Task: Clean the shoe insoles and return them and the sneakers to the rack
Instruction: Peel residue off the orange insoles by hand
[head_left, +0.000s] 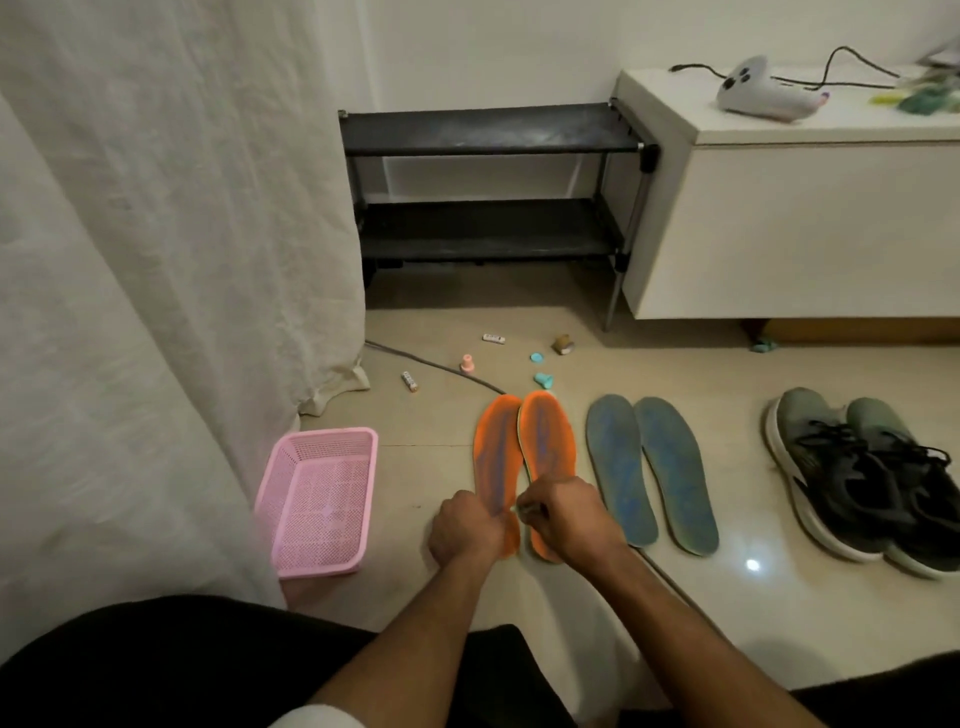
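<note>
Two orange insoles lie side by side on the floor, the left one (496, 452) and the right one (548, 436). My left hand (462, 530) grips the heel end of the left orange insole. My right hand (566, 519) grips the heel end of the right orange insole, fingers curled over its inner edge. Two blue insoles (649, 467) lie to the right of them. A pair of dark grey sneakers (862, 478) stands further right. The black two-shelf rack (488, 182) stands against the wall behind, with nothing on its shelves.
A pink mesh basket (317, 499) sits on the floor at the left beside a white curtain (156, 260). Small items and a cable (431, 364) litter the floor before the rack. A white cabinet (789, 223) stands at the right of the rack.
</note>
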